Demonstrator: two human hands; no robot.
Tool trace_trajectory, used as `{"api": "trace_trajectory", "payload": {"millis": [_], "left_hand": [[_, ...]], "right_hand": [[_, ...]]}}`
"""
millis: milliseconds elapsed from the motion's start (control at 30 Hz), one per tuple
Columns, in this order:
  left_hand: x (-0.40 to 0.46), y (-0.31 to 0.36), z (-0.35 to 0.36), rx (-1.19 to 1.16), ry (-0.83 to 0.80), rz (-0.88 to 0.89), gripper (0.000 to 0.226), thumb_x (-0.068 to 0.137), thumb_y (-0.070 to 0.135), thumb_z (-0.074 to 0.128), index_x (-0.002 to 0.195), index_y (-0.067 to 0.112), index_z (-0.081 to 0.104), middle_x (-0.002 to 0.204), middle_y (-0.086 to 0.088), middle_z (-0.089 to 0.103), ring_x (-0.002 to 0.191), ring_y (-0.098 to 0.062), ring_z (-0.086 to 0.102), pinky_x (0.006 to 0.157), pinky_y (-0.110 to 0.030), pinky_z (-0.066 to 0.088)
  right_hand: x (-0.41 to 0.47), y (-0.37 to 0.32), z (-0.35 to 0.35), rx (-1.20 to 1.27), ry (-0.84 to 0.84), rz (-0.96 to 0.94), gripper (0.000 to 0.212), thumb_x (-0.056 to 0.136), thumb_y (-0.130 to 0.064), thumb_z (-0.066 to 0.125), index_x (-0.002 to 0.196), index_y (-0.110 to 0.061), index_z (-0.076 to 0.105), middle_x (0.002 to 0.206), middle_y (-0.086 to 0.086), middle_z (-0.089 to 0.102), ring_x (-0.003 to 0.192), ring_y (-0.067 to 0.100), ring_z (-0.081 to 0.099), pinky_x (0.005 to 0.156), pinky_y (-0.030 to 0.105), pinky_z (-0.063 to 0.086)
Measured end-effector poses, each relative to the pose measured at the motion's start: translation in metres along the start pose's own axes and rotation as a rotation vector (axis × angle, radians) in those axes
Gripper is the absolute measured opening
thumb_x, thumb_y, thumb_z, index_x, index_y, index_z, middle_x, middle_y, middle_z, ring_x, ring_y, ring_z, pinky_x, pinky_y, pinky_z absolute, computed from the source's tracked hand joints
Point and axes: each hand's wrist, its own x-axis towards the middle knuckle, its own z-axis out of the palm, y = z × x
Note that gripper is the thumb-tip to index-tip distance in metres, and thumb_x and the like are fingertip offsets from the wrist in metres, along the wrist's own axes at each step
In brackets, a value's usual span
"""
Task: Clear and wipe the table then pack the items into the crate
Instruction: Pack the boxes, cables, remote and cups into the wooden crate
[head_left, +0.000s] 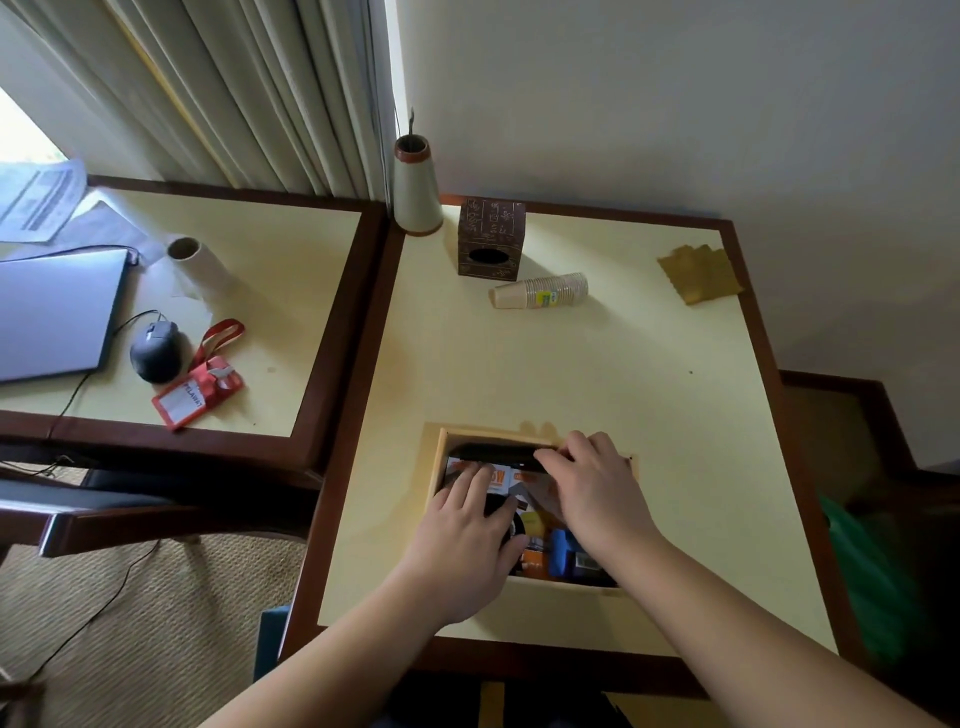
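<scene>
A pale wooden crate (440, 457) sits on the near part of the cream table (597, 374). It holds orange and white packets, a blue item and some black things. Both hands reach down into it. My left hand (467, 540) lies flat, fingers spread, over a black round object and the packets. My right hand (592, 488) has its fingertips on a long black object (493, 453) lying along the crate's far wall. On the far half of the table lie a stack of paper cups (540, 291) on its side, a yellow-brown cloth (698, 273) and a dark carved tissue box (491, 236).
A tall cream vase (415, 187) stands at the table's back left corner. The adjoining table on the left carries a laptop (52, 312), a mouse (156, 351), a red lanyard badge (200, 387) and a paper roll (200, 265). A chair (104, 514) stands at left.
</scene>
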Motion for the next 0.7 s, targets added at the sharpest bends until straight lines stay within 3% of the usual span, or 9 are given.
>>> {"api": "trace_trajectory", "payload": {"millis": [100,233,367,467,633,700], "left_hand": [[-0.002,0.002,-0.001,-0.010,0.011,-0.009,0.066,0.107,0.064,0.013,0.161,0.031,0.031,0.174,-0.010,0.007,0.160,-0.030,-0.004,0.128,-0.046,0.004],[-0.003,0.004,-0.001,-0.017,0.009,-0.030,0.069,0.106,0.065,0.010,0.162,0.031,0.028,0.174,-0.009,0.005,0.160,-0.028,-0.006,0.129,-0.047,0.004],[-0.004,0.003,0.004,-0.024,0.048,-0.034,0.070,0.105,0.066,0.008,0.163,0.031,0.027,0.175,-0.006,-0.006,0.160,-0.026,-0.013,0.129,-0.045,0.000],[-0.002,0.002,0.007,-0.015,0.037,-0.025,0.071,0.105,0.067,0.005,0.165,0.033,0.020,0.174,-0.004,-0.014,0.159,-0.024,-0.019,0.130,-0.045,-0.003],[-0.003,0.004,0.006,-0.027,0.017,-0.034,0.071,0.104,0.069,0.002,0.166,0.036,0.008,0.170,0.000,-0.026,0.154,-0.024,-0.030,0.127,-0.042,-0.012],[-0.003,0.005,0.007,-0.032,0.016,-0.045,0.071,0.103,0.069,0.002,0.166,0.036,0.008,0.169,0.001,-0.028,0.154,-0.023,-0.031,0.127,-0.042,-0.012]], "right_hand": [[0.001,0.007,0.003,0.042,-0.056,-0.048,0.038,0.086,-0.015,0.073,0.124,-0.018,0.069,0.104,0.002,0.062,0.097,0.027,0.052,0.067,0.034,0.045],[-0.002,0.013,-0.003,0.058,-0.139,-0.083,0.049,0.086,-0.007,0.074,0.134,-0.014,0.065,0.117,0.004,0.067,0.106,0.027,0.055,0.079,0.039,0.056],[-0.001,0.003,-0.005,0.032,-0.195,-0.080,0.060,0.097,-0.009,0.064,0.153,-0.010,0.043,0.139,0.009,0.055,0.129,0.027,0.047,0.096,0.037,0.054],[-0.004,-0.006,-0.003,0.025,-0.207,-0.026,0.067,0.100,-0.009,0.059,0.160,-0.011,0.028,0.146,0.013,0.042,0.136,0.028,0.041,0.102,0.038,0.052],[-0.019,0.001,-0.006,-0.021,-0.175,0.130,0.073,0.098,-0.020,0.062,0.161,-0.025,0.026,0.139,0.012,0.044,0.128,0.031,0.045,0.109,0.042,0.042],[-0.027,0.012,-0.001,0.013,-0.160,0.162,0.074,0.095,-0.018,0.065,0.160,-0.021,0.031,0.134,0.009,0.053,0.125,0.029,0.050,0.106,0.039,0.043]]}}
